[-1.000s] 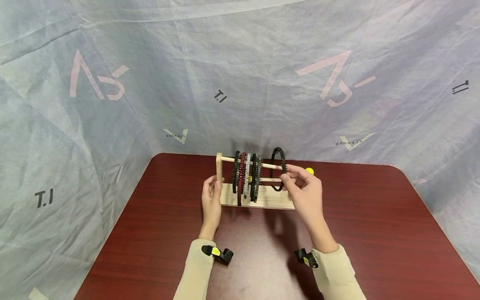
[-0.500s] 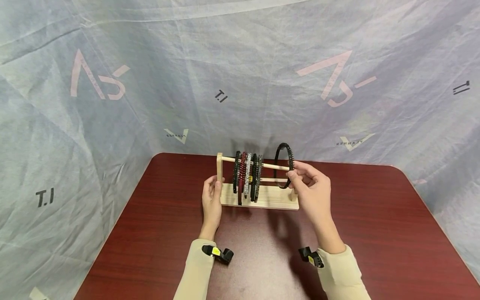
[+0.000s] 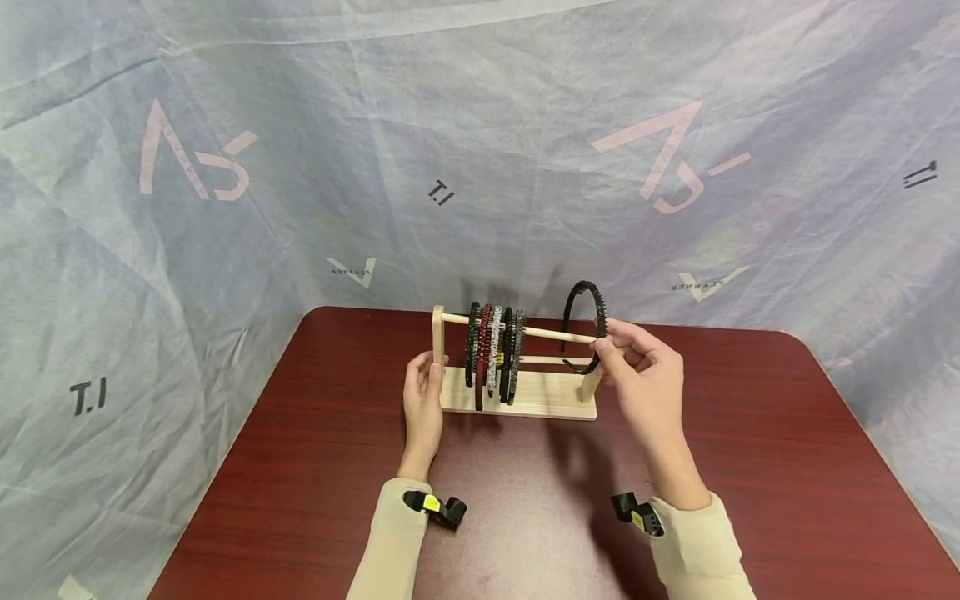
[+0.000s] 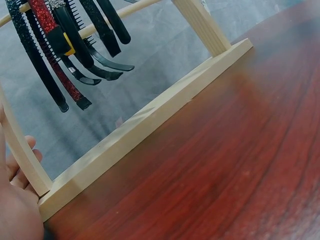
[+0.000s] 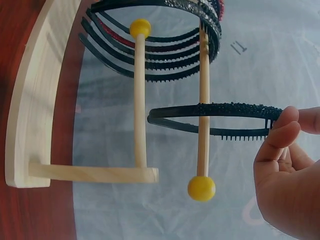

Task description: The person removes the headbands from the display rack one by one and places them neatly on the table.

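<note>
1. A black, curved, toothed headband (image 5: pixel 235 109) with beaded texture is pinched between the right hand's (image 3: pixel 651 387) thumb and fingers, looped around a smooth wooden rod (image 5: pixel 203 155).
2. The flat-sided wooden stand (image 3: pixel 551 393) is gripped by the left hand (image 3: pixel 423 402).
3. Glittery headbands (image 3: pixel 494 350) are hung between both hands' fingers.

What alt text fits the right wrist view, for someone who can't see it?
A person's right hand pinches a glittery black toothed headband, which curves around a pale wooden rod tipped with a round yellow ball. More curved dark and red headbands hang bunched farther along it.
</note>
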A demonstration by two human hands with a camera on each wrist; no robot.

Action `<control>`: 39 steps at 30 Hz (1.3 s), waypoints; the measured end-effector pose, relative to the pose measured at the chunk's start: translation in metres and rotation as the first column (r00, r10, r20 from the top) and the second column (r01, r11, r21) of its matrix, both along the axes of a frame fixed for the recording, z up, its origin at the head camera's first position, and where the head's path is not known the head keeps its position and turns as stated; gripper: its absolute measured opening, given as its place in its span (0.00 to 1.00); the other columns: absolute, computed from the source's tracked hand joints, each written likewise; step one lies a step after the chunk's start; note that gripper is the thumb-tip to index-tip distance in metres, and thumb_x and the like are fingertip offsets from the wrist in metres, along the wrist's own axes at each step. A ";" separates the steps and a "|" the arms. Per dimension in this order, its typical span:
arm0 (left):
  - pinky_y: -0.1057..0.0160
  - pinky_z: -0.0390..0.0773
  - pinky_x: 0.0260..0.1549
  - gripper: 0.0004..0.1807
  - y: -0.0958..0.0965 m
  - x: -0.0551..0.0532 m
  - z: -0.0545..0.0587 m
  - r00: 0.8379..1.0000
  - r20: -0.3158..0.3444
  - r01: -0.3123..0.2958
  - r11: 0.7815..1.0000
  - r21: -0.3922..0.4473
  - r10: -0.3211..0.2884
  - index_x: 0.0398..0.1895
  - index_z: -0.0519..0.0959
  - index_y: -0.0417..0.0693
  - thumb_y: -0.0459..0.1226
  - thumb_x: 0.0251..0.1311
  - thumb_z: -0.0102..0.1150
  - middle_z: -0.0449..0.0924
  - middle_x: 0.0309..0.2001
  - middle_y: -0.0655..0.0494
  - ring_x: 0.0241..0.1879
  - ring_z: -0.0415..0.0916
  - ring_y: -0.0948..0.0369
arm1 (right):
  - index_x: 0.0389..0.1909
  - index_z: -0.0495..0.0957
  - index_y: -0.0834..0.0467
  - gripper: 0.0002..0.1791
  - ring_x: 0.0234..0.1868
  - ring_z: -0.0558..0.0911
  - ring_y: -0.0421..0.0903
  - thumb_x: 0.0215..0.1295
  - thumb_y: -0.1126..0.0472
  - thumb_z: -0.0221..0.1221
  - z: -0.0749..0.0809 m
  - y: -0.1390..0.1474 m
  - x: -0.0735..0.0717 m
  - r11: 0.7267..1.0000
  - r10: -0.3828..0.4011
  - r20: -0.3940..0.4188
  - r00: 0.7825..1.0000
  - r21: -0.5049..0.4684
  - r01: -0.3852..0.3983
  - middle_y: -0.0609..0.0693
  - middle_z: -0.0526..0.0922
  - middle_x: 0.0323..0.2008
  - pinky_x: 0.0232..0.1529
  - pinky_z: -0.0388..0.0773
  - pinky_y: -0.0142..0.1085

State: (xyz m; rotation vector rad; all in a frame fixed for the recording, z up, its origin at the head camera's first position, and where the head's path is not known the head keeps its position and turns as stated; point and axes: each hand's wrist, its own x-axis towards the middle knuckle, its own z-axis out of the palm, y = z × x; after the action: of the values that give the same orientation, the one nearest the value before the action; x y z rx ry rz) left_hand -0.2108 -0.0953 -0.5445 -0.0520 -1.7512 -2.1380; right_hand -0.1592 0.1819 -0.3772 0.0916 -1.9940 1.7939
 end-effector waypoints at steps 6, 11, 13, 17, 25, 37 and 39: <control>0.68 0.71 0.69 0.18 -0.001 0.001 -0.001 1.000 0.000 0.000 1.000 -0.003 0.000 0.73 0.70 0.34 0.35 0.89 0.49 0.77 0.69 0.24 0.74 0.74 0.40 | 0.56 0.87 0.72 0.12 0.23 0.84 0.35 0.74 0.75 0.66 0.002 0.010 0.000 0.999 -0.033 -0.016 0.999 0.003 0.033 0.39 0.88 0.29 0.26 0.80 0.27; 0.67 0.72 0.69 0.18 0.000 0.000 0.000 1.000 -0.005 -0.009 1.000 -0.009 0.008 0.72 0.71 0.34 0.35 0.90 0.49 0.77 0.68 0.24 0.74 0.74 0.39 | 0.56 0.87 0.72 0.12 0.22 0.83 0.36 0.74 0.75 0.66 0.004 0.019 0.001 0.998 -0.056 -0.030 0.998 -0.009 0.056 0.40 0.89 0.30 0.26 0.79 0.26; 0.67 0.71 0.69 0.18 0.000 0.000 0.000 1.000 -0.005 -0.005 1.000 -0.009 0.004 0.73 0.71 0.35 0.35 0.90 0.48 0.77 0.69 0.23 0.74 0.74 0.38 | 0.55 0.87 0.72 0.12 0.22 0.83 0.37 0.74 0.75 0.66 0.004 0.022 0.001 0.998 -0.065 -0.030 0.997 -0.026 0.064 0.41 0.89 0.30 0.26 0.78 0.25; 0.67 0.71 0.69 0.18 0.000 0.000 0.001 1.000 0.000 0.001 1.000 -0.012 -0.001 0.73 0.71 0.36 0.35 0.90 0.48 0.77 0.69 0.25 0.75 0.72 0.37 | 0.55 0.88 0.71 0.12 0.22 0.83 0.37 0.74 0.75 0.67 0.004 0.029 0.002 0.996 -0.089 -0.033 0.995 -0.025 0.088 0.41 0.89 0.30 0.26 0.78 0.25; 0.68 0.72 0.68 0.18 0.001 0.000 0.001 1.000 -0.017 -0.006 1.000 -0.007 0.006 0.73 0.71 0.34 0.34 0.89 0.48 0.76 0.68 0.21 0.74 0.73 0.36 | 0.56 0.88 0.69 0.12 0.24 0.83 0.37 0.75 0.73 0.66 0.005 0.042 0.003 0.993 -0.115 -0.026 0.993 0.005 0.115 0.43 0.90 0.31 0.27 0.79 0.26; 0.67 0.72 0.68 0.18 0.001 0.001 0.000 1.000 -0.015 -0.007 1.000 -0.015 0.007 0.72 0.71 0.35 0.35 0.89 0.48 0.77 0.68 0.23 0.74 0.74 0.38 | 0.58 0.87 0.70 0.13 0.26 0.84 0.35 0.76 0.74 0.67 -0.013 0.071 0.000 0.980 -0.079 -0.045 0.996 0.180 0.086 0.37 0.87 0.33 0.28 0.76 0.24; 0.67 0.72 0.68 0.17 0.001 0.001 -0.001 1.000 -0.017 -0.012 1.000 -0.015 0.012 0.72 0.72 0.35 0.35 0.89 0.48 0.77 0.67 0.22 0.74 0.74 0.38 | 0.59 0.86 0.70 0.14 0.27 0.85 0.32 0.75 0.74 0.67 -0.018 0.077 0.001 0.970 -0.063 -0.043 0.997 0.233 0.071 0.35 0.86 0.34 0.30 0.78 0.23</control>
State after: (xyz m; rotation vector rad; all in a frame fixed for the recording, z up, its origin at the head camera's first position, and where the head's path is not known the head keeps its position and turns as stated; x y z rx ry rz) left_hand -0.2102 -0.0948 -0.5450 -0.0627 -1.7541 -2.1098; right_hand -0.1584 0.2589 -0.3951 0.1271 -2.1500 1.4992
